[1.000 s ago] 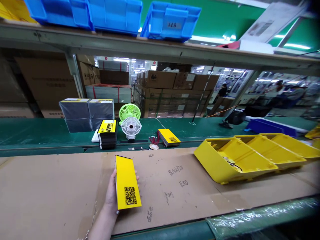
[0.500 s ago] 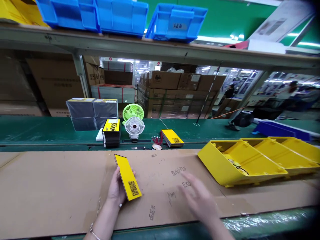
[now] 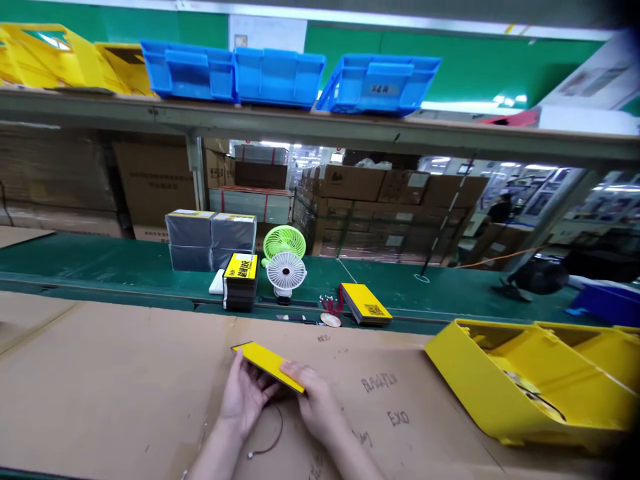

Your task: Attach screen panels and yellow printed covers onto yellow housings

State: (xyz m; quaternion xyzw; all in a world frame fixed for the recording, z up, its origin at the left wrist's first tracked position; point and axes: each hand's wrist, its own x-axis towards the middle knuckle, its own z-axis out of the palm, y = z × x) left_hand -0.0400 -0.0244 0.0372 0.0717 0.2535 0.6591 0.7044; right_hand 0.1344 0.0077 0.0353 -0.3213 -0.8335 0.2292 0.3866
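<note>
Cardboard sheeting below. I now see the right hand gripping the flat yellow piece with the left hand, held up: two-handed control; thin cable newly visible beneath.

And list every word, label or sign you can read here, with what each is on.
"EXO": handwritten on the cardboard sheet.
"BLACKPIN", last letters uncertain: same sheet.
Too blurred to read: the sheet's other scribbles, the label on the right-hand blue bin, print on the yellow-topped stack and brown cartons.
</note>
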